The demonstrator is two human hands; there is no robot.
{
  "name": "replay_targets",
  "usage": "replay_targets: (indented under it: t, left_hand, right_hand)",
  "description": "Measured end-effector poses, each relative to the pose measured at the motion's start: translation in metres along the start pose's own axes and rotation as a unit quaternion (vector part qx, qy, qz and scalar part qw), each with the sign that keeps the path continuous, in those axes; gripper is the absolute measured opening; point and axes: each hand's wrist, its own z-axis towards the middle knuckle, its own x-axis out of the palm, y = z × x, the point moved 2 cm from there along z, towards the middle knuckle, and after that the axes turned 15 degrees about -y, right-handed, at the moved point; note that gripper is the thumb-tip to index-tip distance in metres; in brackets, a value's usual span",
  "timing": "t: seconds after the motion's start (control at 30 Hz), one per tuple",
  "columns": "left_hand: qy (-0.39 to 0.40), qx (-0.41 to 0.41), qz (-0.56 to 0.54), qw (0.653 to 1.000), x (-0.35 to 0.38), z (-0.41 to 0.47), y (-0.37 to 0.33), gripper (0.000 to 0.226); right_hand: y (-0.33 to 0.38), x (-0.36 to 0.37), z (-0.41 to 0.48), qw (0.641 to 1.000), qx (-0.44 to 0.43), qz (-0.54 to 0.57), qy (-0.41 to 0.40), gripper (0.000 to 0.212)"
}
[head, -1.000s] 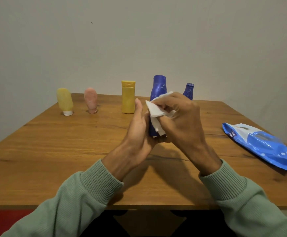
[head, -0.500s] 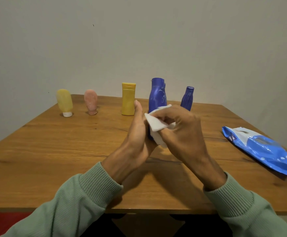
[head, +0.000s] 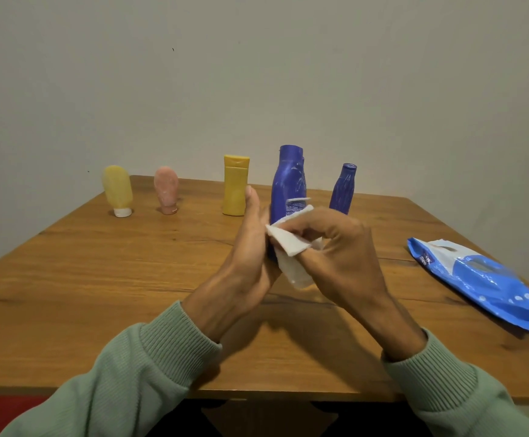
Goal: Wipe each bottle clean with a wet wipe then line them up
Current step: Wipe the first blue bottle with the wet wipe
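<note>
While curled fingers of the right hand pinch the wet wipe against the large blue bottle, the left hand clasps its lower body at table centre. Small blue bottle stands just behind; wipes pack lies well apart, at the right edge.

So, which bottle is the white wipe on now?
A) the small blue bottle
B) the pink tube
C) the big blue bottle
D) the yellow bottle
C: the right hand presses the wipe against the big blue bottle, which the left hand holds.
</note>
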Motion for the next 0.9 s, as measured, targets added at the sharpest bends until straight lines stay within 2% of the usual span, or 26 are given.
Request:
replay_targets:
  t: [0.13,0.2,0.43,0.5,0.63,0.7,0.8,0.83,0.9]
  left_hand:
    - [0.014,0.001,0.036,0.999,0.006,-0.003,0.007,0.068]
    - [0.020,-0.004,0.031,0.999,0.007,-0.003,0.008,0.066]
    - [-0.002,-0.040,-0.042,0.998,0.000,0.000,0.000,0.077]
    - [0.000,-0.043,-0.035,0.998,0.001,-0.001,0.002,0.074]
    - [0.021,-0.049,0.003,0.999,0.005,-0.001,0.006,0.075]
    - [0.020,-0.066,-0.020,0.997,0.005,-0.001,0.004,0.075]
    - [0.018,-0.089,-0.064,0.994,0.003,-0.002,-0.002,0.076]
    - [0.017,-0.089,-0.067,0.994,0.003,-0.002,-0.002,0.076]
    - [0.019,-0.084,-0.063,0.994,0.004,-0.003,-0.002,0.073]
  right_hand:
    - [-0.003,-0.005,0.017,0.993,0.024,-0.002,-0.113,0.023]
    - [-0.004,-0.004,0.020,0.989,0.043,0.000,-0.142,0.024]
    - [0.001,-0.003,0.001,0.999,0.023,0.008,-0.026,0.023]
    - [0.000,-0.006,0.004,0.999,0.031,0.012,-0.037,0.021]
    - [-0.004,-0.013,0.012,0.989,0.082,0.033,-0.118,0.016]
    - [-0.004,-0.015,0.013,0.989,0.110,0.043,-0.088,0.016]
    - [0.000,-0.016,0.013,0.993,0.110,0.027,0.028,0.021]
    - [0.000,-0.016,0.014,0.994,0.105,0.024,0.035,0.023]
    - [-0.002,-0.018,0.017,0.993,0.113,0.044,-0.012,0.022]
